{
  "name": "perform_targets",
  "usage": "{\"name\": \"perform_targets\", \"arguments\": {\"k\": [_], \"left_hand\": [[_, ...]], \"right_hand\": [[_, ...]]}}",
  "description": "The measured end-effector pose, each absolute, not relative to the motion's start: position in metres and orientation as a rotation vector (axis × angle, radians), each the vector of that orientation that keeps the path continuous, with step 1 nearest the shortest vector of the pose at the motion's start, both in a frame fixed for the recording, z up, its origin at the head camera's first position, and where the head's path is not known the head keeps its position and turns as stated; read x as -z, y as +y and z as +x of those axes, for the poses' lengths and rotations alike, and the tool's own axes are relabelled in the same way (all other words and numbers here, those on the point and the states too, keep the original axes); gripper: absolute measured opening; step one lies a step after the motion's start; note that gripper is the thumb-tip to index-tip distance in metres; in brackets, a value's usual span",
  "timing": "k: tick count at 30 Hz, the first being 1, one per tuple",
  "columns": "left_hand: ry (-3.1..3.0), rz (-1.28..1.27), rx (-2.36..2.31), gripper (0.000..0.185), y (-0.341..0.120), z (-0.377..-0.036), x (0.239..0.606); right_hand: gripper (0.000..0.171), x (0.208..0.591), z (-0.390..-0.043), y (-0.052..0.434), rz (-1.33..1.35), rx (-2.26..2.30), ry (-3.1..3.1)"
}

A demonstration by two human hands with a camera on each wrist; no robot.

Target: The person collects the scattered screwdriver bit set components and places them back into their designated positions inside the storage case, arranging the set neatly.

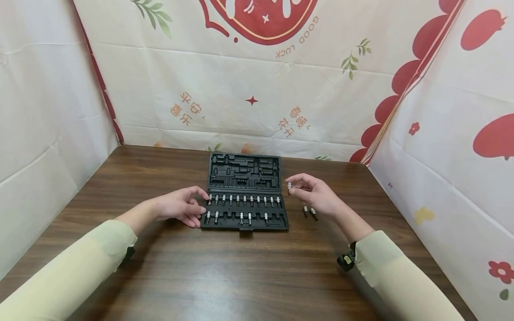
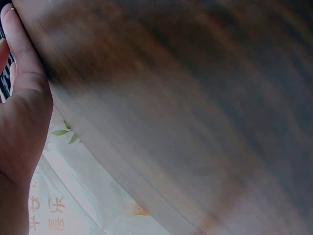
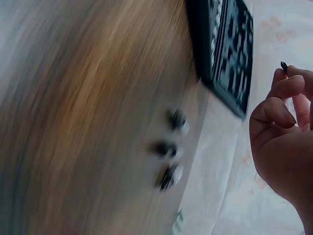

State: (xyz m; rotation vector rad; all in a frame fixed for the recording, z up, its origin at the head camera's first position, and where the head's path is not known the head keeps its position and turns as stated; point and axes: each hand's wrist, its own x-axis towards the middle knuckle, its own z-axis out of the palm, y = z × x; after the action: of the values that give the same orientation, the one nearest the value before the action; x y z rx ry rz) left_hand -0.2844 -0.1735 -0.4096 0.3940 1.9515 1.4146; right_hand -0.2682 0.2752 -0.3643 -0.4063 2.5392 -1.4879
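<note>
Two arms in pale green sleeves reach forward over a dark wooden desk (image 1: 249, 276). The left hand (image 1: 182, 207) rests against the left edge of an open black tool case (image 1: 245, 196), its fingers gently bent and touching the case rim, gripping nothing. The right hand (image 1: 317, 192) hovers just right of the case, its grip closed: thumb and fingertips pinch one small metal bit (image 1: 289, 185), held upright near the case's right edge. Two more loose bits (image 1: 309, 211) lie on the desk just beside that hand; the blurred right wrist view seems to show three. The case's near half holds two rows of upright bits (image 1: 244, 200); its far half shows moulded hollows. Behind and to both sides hang white cloths (image 1: 257, 80) printed with red shapes, green leaves and lettering.
</note>
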Motion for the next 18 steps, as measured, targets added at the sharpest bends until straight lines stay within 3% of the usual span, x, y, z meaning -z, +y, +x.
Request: {"name": "perform_targets", "arguments": {"k": [18], "left_hand": [[1.953, 0.400, -1.414, 0.052, -0.174, -0.283, 0.409]], "right_hand": [[0.035, 0.360, -0.267, 0.188, -0.591, 1.393, 2.457]]}}
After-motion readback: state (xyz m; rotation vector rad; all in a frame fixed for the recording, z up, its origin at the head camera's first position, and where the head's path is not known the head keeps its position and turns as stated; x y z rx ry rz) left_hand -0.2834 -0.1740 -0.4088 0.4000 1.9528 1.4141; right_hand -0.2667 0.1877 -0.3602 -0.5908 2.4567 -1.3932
